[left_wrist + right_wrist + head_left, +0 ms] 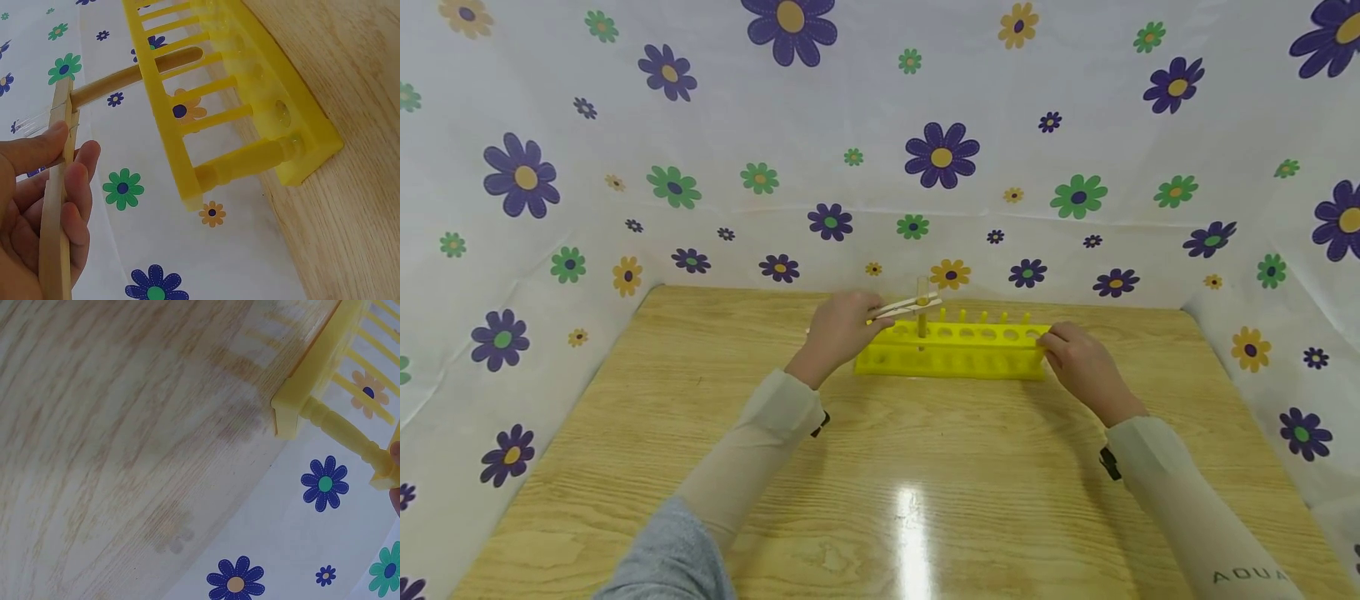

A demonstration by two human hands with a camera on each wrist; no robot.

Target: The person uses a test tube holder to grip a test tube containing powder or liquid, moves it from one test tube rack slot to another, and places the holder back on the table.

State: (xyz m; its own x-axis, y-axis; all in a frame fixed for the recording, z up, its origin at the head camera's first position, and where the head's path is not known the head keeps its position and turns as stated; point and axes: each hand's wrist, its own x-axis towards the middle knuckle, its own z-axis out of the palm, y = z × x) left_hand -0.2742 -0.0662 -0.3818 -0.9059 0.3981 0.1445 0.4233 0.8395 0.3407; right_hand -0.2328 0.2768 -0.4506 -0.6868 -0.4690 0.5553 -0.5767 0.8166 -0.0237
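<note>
My left hand [844,329] grips a wooden test tube holder [55,212], thumb on one side and fingers curled round the other. The holder's far end clasps a glass test tube [112,84] with brownish liquid inside; its top part is clear. The tube passes through the upper plate of a yellow test tube rack [955,365], and its rounded bottom hangs above the lower plate in the left wrist view. At the rack's right end, my right hand [1084,367] holds the upper plate's corner. Only its fingertips [395,481] show in the right wrist view.
The rack stands toward the back of a wood-grain table [850,492]. Upright yellow pegs [983,317] line its rear edge. A white flower-printed cloth [865,100] covers the back and both sides.
</note>
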